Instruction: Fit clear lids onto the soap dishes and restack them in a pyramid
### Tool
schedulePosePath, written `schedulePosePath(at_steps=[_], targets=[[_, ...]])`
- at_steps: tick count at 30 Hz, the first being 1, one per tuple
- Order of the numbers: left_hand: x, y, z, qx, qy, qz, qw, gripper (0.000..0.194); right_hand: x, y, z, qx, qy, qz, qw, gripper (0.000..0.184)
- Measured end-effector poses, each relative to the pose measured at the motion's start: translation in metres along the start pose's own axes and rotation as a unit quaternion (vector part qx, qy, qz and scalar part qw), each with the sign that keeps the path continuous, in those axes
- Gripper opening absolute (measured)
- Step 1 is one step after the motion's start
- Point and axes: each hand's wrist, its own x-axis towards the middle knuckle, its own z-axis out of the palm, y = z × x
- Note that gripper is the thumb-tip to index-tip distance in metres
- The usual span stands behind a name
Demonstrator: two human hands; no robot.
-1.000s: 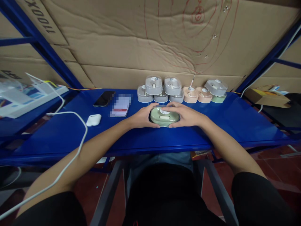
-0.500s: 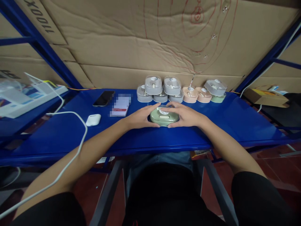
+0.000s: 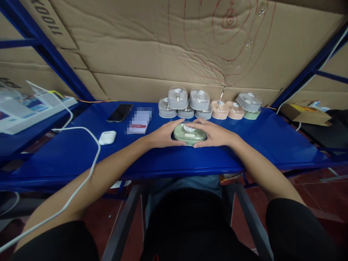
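A small green box (image 3: 190, 137) with a clear lid, a pale latch on its front and a round white sticker on top is at the middle of the blue table, near its front edge. My left hand (image 3: 164, 135) wraps its left end, thumb at the near side and fingers round the far side. Around the right end curls my right hand (image 3: 217, 135) in the same way, its fingers reaching over the lid's far edge by the sticker. The lid looks closed. Both ends of the box are partly hidden by my hands.
Behind my hands stand stacked grey boxes (image 3: 177, 99), pink boxes (image 3: 219, 110), and a grey box (image 3: 249, 102) on a green one (image 3: 252, 114). Leftward lie two phones (image 3: 120, 113), a white earbud case (image 3: 107, 137) and a white cable (image 3: 94, 159) crossing my left arm. Cardboard (image 3: 136, 47) backs the table.
Both hands keep their grip on the green box, which stays in place. The camera view has shifted very slightly.
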Motion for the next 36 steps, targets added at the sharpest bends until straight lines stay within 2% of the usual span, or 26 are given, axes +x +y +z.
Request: schedulePosePath(at_steps=[4,8,11,13,16,19,21,23,28,33,36], targets=[[0.000,0.004,-0.002,-0.029,0.019,-0.010,0.999,0.122,0.001,0.001,-0.002,0.003,0.009,0.001,1.000,0.098],[-0.001,0.003,-0.004,-0.081,0.059,0.025,0.995,0.111,-0.007,0.006,-0.027,0.004,0.052,-0.022,0.998,0.091],[-0.001,0.000,-0.006,-0.078,0.101,0.053,0.990,0.096,-0.022,0.019,-0.059,-0.014,0.134,0.015,0.991,0.088],[0.000,-0.002,-0.006,-0.067,0.107,0.056,0.990,0.090,-0.033,0.033,-0.079,-0.028,0.201,0.057,0.978,0.089],[0.001,-0.003,-0.004,-0.056,0.096,0.045,0.993,0.087,-0.044,0.060,-0.094,-0.096,0.299,0.158,0.936,0.092],[0.001,-0.001,-0.003,-0.046,0.085,0.035,0.995,0.085,-0.040,0.083,-0.089,-0.185,0.350,0.284,0.873,0.095],[0.001,0.000,-0.003,-0.040,0.077,0.027,0.996,0.084,-0.031,0.094,-0.078,-0.226,0.352,0.352,0.837,0.094],[0.000,0.001,-0.003,-0.034,0.071,0.023,0.997,0.083,-0.021,0.101,-0.067,-0.253,0.343,0.390,0.816,0.091],[0.000,0.004,-0.005,-0.019,0.059,0.022,0.998,0.082,-0.006,0.109,-0.050,-0.281,0.335,0.442,0.783,0.083],[0.000,0.005,-0.006,-0.010,0.049,0.006,0.999,0.083,-0.003,0.108,-0.047,-0.276,0.331,0.487,0.759,0.082],[0.000,0.004,-0.006,-0.010,0.049,0.009,0.999,0.085,-0.003,0.102,-0.048,-0.283,0.327,0.491,0.756,0.085]])
